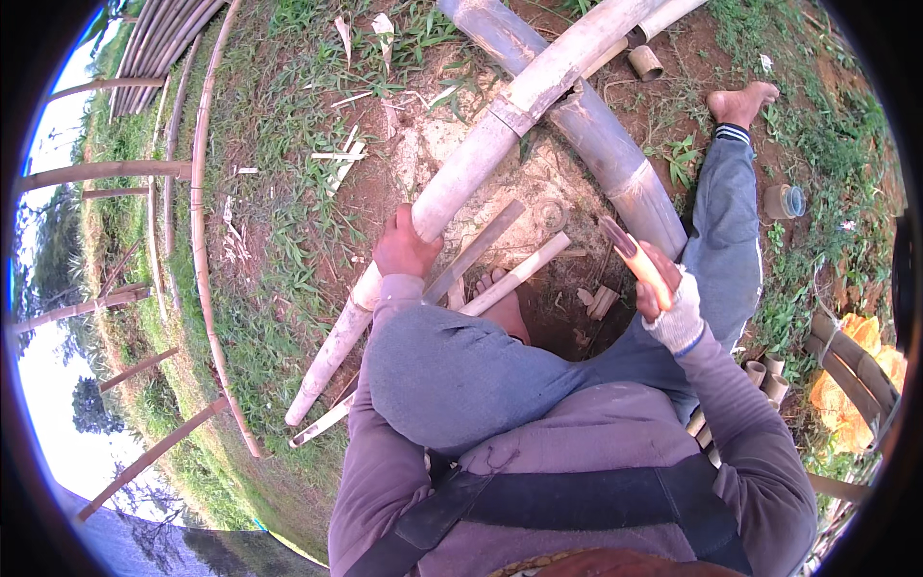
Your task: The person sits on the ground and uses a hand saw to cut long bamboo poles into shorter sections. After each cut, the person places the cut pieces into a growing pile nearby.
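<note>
A long pale bamboo pole point(471, 188) slants from the upper right down to the lower left, crossing over a thicker grey bamboo pole point(620, 159). My bare left hand point(406, 245) is wrapped round the pale pole, left of my bent knee. My right hand point(670, 298), in a white glove with bare fingers showing, grips a short orange-brown wooden-handled tool point(642, 264). The tool's narrow dark end points up and left, apart from both poles. Two split bamboo strips point(519, 272) lean beside my foot, below the pale pole.
Pale shavings point(447, 135) cover the ground around the crossing poles. A glass jar point(785, 201) and my outstretched leg point(721, 212) are at the right. Cut bamboo tubes point(766, 375) and an orange sack point(846, 394) lie lower right. A bamboo rail frame point(200, 192) stands at the left.
</note>
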Motion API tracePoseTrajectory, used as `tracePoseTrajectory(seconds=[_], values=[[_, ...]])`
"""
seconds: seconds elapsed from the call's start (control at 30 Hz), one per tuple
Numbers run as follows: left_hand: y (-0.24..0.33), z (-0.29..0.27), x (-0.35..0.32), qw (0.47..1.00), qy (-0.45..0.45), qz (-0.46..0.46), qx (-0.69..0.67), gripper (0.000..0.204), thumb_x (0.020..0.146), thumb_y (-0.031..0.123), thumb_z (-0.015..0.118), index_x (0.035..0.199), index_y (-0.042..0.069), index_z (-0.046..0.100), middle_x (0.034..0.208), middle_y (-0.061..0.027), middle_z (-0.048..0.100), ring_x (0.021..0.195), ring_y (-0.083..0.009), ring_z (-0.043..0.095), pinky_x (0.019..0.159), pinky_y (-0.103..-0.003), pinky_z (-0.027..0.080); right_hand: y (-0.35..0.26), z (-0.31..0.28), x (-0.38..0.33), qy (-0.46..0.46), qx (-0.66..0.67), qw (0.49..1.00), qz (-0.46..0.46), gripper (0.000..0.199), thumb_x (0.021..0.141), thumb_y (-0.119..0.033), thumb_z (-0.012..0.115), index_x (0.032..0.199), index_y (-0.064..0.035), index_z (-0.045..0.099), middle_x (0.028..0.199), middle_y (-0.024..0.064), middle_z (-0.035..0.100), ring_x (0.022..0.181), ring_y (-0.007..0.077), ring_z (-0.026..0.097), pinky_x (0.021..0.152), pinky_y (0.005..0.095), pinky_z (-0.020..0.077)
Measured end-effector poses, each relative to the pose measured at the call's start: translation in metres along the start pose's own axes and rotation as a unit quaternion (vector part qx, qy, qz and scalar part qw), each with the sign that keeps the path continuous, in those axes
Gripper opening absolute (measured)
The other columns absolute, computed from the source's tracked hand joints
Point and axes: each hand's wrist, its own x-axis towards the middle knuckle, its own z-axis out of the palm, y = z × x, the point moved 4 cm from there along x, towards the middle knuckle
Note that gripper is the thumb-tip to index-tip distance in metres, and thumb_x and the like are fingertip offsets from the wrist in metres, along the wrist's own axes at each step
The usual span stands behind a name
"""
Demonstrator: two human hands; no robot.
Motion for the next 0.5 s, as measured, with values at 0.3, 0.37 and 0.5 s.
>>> tracePoseTrajectory(seconds=[0.3,0.37,0.5], values=[[-0.005,-0.008,0.003,1.0,0.01,-0.001,0.005,0.077,0.074,0.041,0.093,0.14,0.018,0.059,0.123,-0.0207,0.075,0.108,-0.0441,0.075,0.092,-0.055,0.06,-0.018,0.048,0.102,0.041,-0.001,0.993,0.111,0.047,0.099,-0.026,0.074,0.139,-0.0025,0.069,0.102,0.0228,0.079,0.088,0.0386,0.078,0.079,0.0425,0.0613],[-0.017,-0.002,-0.005,1.0,0.003,-0.013,-0.001,0.077,0.073,0.042,0.093,0.139,0.019,0.059,0.12,-0.0211,0.075,0.107,-0.0442,0.075,0.091,-0.056,0.06,-0.04,0.005,0.037,0.008,-0.005,0.996,0.085,0.051,0.099,-0.019,0.072,0.145,0.0002,0.063,0.123,0.0232,0.076,0.107,0.033,0.078,0.092,0.0384,0.0606],[-0.008,0.002,-0.004,0.999,0.029,0.007,-0.009,0.076,0.073,0.045,0.091,0.136,0.019,0.059,0.117,-0.0217,0.076,0.106,-0.0441,0.075,0.09,-0.056,0.059,-0.043,-0.029,-0.024,-0.037,0.048,0.994,0.093,0.051,0.1,-0.01,0.059,0.148,0.0092,0.055,0.142,0.0232,0.068,0.131,0.0328,0.068,0.114,0.0406,0.0508]])
